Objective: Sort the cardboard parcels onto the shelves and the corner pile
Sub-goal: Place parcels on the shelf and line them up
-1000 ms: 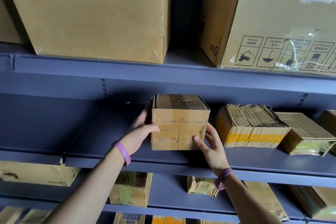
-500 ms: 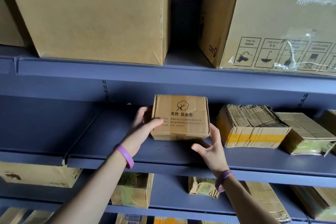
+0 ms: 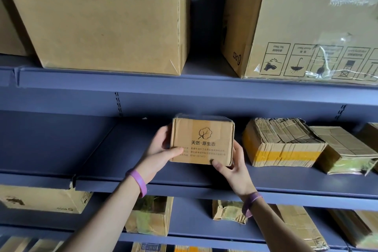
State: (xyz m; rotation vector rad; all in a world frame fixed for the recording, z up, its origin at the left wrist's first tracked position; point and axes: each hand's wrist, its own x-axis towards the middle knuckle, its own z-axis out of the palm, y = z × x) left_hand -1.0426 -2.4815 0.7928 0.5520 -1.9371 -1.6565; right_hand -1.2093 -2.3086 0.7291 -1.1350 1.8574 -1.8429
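Small parcel (image 3: 202, 141): brown cardboard, printed face with a cotton-flower mark turned toward the camera. It sits at the middle shelf (image 3: 122, 149), in the open stretch left of the yellow-taped parcel (image 3: 282, 143), near it but not touching. Cannot tell whether its lower edge bears on the shelf or hangs just over it.

Hands: both clamped on the small parcel, one at each side. Left hand (image 3: 161, 147) has its thumb across the lower left of the printed face, fingers round the back. Right hand (image 3: 231, 163) grips the lower right corner, thumb on the front. Purple wristbands (image 3: 139, 182) on both wrists.

Change: a second ago the parcel showed a plain end face with the digits 6 and 9, and the printed face lay on top. Half a second ago it was already tipped so the printed face looked outward, and the right hand was open below it, not gripping. Now that hand has closed on the corner and the parcel stands a little further right, closer to its neighbour.

Reading: the parcel has been turned over and is being settled into its slot. Placement looks nearly done, only release left, judging by position.

Around: a crumpled parcel (image 3: 343, 149) further right on the same shelf. Two large cartons (image 3: 102, 22) on the shelf above. More parcels (image 3: 151, 217) on the shelf below. None of these has shifted.
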